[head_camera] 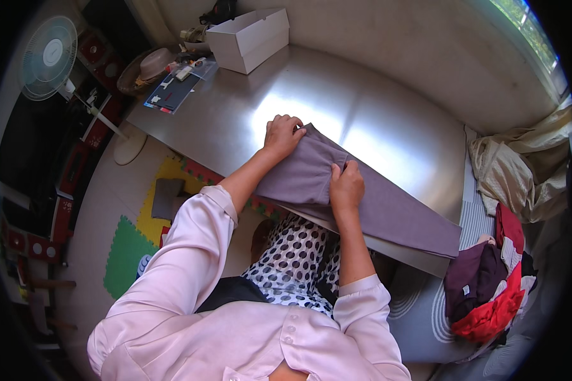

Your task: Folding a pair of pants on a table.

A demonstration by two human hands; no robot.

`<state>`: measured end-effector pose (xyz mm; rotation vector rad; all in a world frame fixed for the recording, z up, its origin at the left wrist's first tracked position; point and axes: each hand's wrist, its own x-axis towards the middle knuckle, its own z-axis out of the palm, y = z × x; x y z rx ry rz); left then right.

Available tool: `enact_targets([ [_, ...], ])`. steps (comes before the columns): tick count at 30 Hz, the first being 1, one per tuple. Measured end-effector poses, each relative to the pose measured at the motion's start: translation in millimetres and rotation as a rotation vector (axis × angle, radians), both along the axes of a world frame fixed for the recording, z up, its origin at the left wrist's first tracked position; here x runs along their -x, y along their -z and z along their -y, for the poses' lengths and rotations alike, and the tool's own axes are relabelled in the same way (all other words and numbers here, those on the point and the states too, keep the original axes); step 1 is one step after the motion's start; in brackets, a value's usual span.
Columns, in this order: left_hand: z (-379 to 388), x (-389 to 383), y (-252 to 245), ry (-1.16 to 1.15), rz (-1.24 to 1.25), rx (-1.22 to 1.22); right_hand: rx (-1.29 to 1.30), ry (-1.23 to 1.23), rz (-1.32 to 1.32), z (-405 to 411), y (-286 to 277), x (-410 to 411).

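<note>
A mauve garment (395,214), which looks like a pair of trousers, lies along the near edge of the metal-topped table (229,105). Its left part is folded back over itself, and the long part tapers toward the table's right corner. My left hand (283,135) grips the far left corner of the fold, thumb and fingers around the cloth. Close to the middle of the garment, my right hand (347,188) pinches the edge of the folded layer. Some of the cloth hangs a little over the table's near edge.
A white open box (262,40) stands at the table's back left, near a tool-strewn dark sheet (171,90). A standing fan (52,52) is at far left. Crumpled clothes (486,285) lie on a grey cushioned surface at right, below a beige curtain (515,157). Foam mats (128,257) cover part of the floor.
</note>
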<state>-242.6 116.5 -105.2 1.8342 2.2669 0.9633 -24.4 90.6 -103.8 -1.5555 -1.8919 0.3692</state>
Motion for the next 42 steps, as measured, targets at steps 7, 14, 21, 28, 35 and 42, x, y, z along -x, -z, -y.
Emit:
enact_targets([
  [7, -19, 0, -13, 0.086, 0.059, 0.184, 0.111, -0.022, -0.027, -11, -2, -4],
  [14, -5, -3, -20, 0.165, 0.240, 0.102, 0.179, -0.034, -0.089, -12, -5, -6],
  [21, 14, -9, -30, 0.240, -0.023, -0.128, 0.008, -0.222, -0.325, 1, -10, -8],
  [28, -8, 1, -61, 0.381, 0.053, 0.228, -0.209, -0.516, -0.451, 20, -19, -7],
  [35, -25, 6, -79, 0.647, -0.014, 0.634, -0.318, -0.662, -0.360, 36, -20, -1],
  [42, -5, -3, -79, 0.652, -0.100, 0.688, -0.140, -0.593, -0.519, 38, -12, 1],
])
